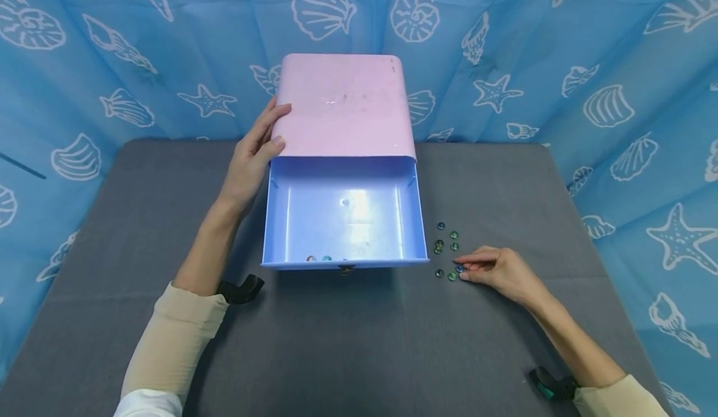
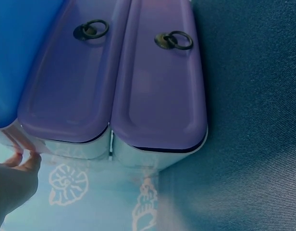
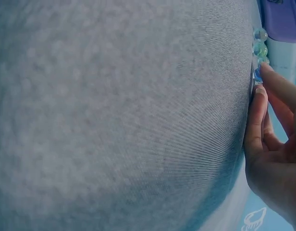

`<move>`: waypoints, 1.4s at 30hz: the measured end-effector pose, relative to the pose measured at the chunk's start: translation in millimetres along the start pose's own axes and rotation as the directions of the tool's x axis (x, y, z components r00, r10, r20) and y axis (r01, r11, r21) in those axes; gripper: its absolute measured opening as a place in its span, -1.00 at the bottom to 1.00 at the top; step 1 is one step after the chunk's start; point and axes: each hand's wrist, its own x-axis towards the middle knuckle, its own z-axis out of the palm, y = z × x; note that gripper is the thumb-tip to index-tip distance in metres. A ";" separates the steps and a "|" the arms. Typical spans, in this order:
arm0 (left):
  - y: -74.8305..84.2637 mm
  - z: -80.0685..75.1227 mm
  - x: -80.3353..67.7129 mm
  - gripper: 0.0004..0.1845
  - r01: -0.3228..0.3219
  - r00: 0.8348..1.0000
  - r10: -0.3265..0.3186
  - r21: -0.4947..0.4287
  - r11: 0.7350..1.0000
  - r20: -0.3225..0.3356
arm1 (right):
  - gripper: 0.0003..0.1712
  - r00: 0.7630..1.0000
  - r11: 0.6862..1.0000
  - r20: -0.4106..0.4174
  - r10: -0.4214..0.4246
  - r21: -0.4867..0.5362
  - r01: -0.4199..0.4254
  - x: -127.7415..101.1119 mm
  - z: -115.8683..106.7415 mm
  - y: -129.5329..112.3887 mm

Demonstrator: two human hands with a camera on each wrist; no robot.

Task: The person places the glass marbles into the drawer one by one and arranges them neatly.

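Observation:
A pink box [image 1: 342, 102] stands on the grey table [image 1: 359, 342] with its blue drawer [image 1: 343, 214] pulled out toward me. My left hand [image 1: 270, 131] rests on the box's left edge, fingers fairly straight. A few glass beads [image 1: 318, 258] lie in the drawer. To its right, several green and blue beads [image 1: 447, 242] are scattered on the cloth. My right hand [image 1: 462, 268] pinches a blue bead [image 3: 257, 74] at the near end of that group. The left wrist view shows two purple drawer fronts [image 2: 157, 82] with ring pulls, and my fingertips [image 2: 20, 156] at the lower left.
A blue curtain [image 1: 589, 62] printed with shells and starfish hangs behind and beside the table. Grey cloth stretches in front of the drawer and to both sides. Black straps sit on both wrists [image 1: 241, 289].

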 end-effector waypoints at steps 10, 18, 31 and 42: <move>0.9 0.4 -1.2 -0.48 -0.003 1.000 0.003 -0.010 1.000 0.003 | -0.74 0.999 0.997 -0.043 -0.019 -0.073 0.016 1.5 4.6 0.6; 1.8 -0.7 -2.3 -0.48 -0.012 1.000 0.012 -0.010 1.000 0.002 | -0.78 0.998 0.994 -0.057 -0.034 -0.103 0.028 4.6 6.2 1.8; -0.7 0.5 -1.9 -0.49 0.020 1.000 -0.020 -0.011 1.000 -0.003 | -0.70 0.999 0.997 -0.013 0.037 -0.062 -0.037 3.4 -3.6 2.8; -0.2 -0.7 -0.6 -0.48 0.012 1.000 -0.012 0.002 1.000 0.001 | -0.61 0.998 0.990 -0.038 0.058 0.133 -0.052 7.5 -5.1 1.6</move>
